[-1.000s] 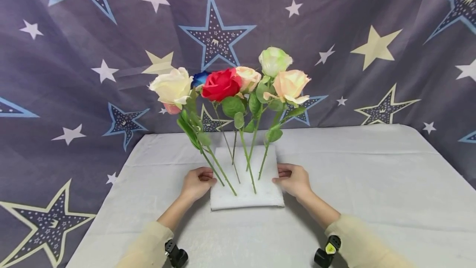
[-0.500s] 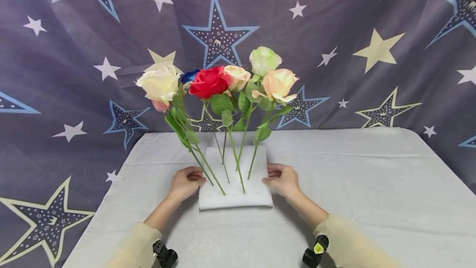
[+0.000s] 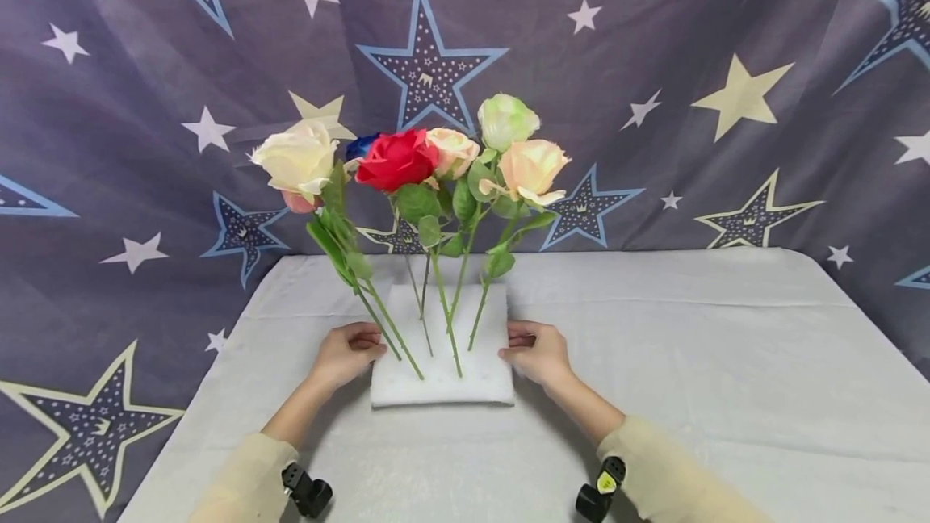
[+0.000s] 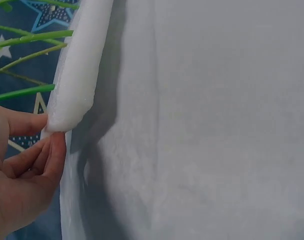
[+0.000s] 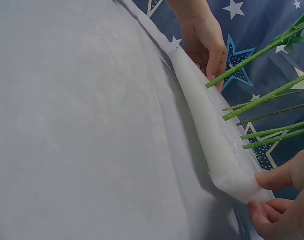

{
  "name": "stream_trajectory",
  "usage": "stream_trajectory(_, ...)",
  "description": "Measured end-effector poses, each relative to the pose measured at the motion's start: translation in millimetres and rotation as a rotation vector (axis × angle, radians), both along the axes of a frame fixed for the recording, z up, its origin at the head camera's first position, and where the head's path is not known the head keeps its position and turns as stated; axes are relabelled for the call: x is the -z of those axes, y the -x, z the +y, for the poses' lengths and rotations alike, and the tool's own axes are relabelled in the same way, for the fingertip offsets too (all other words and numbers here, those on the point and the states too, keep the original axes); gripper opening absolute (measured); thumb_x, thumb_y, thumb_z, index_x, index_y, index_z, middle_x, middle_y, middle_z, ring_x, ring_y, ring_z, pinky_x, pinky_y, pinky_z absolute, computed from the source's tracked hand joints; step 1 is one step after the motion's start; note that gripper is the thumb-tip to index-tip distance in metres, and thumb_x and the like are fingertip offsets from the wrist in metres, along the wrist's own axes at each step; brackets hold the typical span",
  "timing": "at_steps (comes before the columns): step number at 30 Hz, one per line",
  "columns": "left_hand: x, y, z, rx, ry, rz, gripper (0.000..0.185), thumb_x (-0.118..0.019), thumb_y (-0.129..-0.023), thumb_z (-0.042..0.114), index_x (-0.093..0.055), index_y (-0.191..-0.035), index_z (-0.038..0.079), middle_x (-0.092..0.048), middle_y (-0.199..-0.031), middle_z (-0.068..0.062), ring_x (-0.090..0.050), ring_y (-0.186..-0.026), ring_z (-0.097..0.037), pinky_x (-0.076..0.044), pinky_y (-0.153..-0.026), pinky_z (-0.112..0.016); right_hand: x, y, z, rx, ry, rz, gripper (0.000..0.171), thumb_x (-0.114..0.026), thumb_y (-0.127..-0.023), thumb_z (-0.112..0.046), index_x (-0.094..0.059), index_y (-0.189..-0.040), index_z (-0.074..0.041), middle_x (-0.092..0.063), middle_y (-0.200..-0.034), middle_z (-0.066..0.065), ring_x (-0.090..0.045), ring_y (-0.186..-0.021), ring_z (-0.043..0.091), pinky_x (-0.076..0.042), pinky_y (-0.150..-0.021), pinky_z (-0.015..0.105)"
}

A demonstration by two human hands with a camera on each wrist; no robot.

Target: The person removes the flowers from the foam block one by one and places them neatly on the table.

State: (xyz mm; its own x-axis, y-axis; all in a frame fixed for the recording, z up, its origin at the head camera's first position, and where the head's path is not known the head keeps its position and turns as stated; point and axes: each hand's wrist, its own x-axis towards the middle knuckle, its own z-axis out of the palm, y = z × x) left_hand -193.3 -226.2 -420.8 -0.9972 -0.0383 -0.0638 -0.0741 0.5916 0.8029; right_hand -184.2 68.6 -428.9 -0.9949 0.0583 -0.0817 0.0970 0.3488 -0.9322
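Observation:
A white foam block (image 3: 443, 392) stands on the cloth with several roses stuck upright into it, their stems slanting. My left hand (image 3: 345, 357) pinches the block's left edge between thumb and fingers, seen close in the left wrist view, where the foam (image 4: 82, 80) runs up from the fingertips. At the opposite edge my right hand (image 3: 539, 353) pinches the foam likewise. The blooms include a cream rose (image 3: 296, 158), a red rose (image 3: 398, 160), a peach rose (image 3: 534, 168) and a greenish-white rose (image 3: 507, 121). A blue rose (image 3: 360, 145) is mostly hidden behind the red one.
A white cloth (image 3: 683, 361) covers the table. Behind its far edge hangs a purple-grey curtain (image 3: 625, 14) patterned with stars. The flower heads rise well above the block and overlap the curtain in the head view.
Both hands and the foam block with its roses have moved steadily left across the cloth. The grip at both edges looks the same.

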Motion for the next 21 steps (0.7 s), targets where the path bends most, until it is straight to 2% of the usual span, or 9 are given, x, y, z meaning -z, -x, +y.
stream_trajectory(4, -2.3, 1.0, -6.4, 0.032, 0.004, -0.003, 0.036, -0.069, -0.084, 0.007, -0.062, -0.115, -0.008, -0.070, -0.104, -0.022, -0.066, -0.082, -0.008, -0.051, -0.064, -0.014, -0.8, 1.4, -3.2, 0.003, 0.011, -0.014, 0.042, -0.076, -0.071, 0.004, -0.069, -0.112, 0.004, -0.072, -0.101, 0.018, -0.070, -0.089, 0.023, -0.060, -0.077, 0.027)
stream_trajectory(8, -4.1, 3.6, -12.7, 0.062, -0.001, 0.005, 0.036, -0.070, -0.083, 0.006, -0.062, -0.114, -0.011, -0.071, -0.100, -0.023, -0.064, -0.077, -0.003, -0.052, -0.063, -0.014, -2.2, 2.7, -6.5, 0.004, 0.036, -0.017, 0.041, -0.077, -0.071, 0.004, -0.069, -0.111, 0.003, -0.072, -0.101, 0.019, -0.071, -0.090, 0.024, -0.060, -0.078, 0.028)
stream_trajectory(14, -6.1, 7.5, -23.6, 0.098, -0.030, -0.017, 0.039, -0.070, -0.083, 0.003, -0.060, -0.117, -0.012, -0.070, -0.103, -0.024, -0.062, -0.078, 0.001, -0.053, -0.068, -0.013, -2.1, 4.3, -11.3, 0.005, 0.099, -0.046, 0.039, -0.076, -0.071, 0.005, -0.070, -0.110, 0.003, -0.073, -0.099, 0.018, -0.072, -0.086, 0.020, -0.060, -0.075, 0.026)
stream_trajectory(21, -7.1, 8.4, -35.6, 0.182, -0.029, -0.001, 0.042, -0.069, -0.083, 0.002, -0.057, -0.119, -0.017, -0.067, -0.106, -0.029, -0.066, -0.084, -0.007, -0.054, -0.070, -0.012, 3.4, 6.5, -15.7, 0.003, 0.125, -0.086, 0.037, -0.075, -0.074, 0.005, -0.071, -0.110, 0.001, -0.074, -0.099, 0.017, -0.069, -0.080, 0.011, -0.058, -0.072, 0.022)
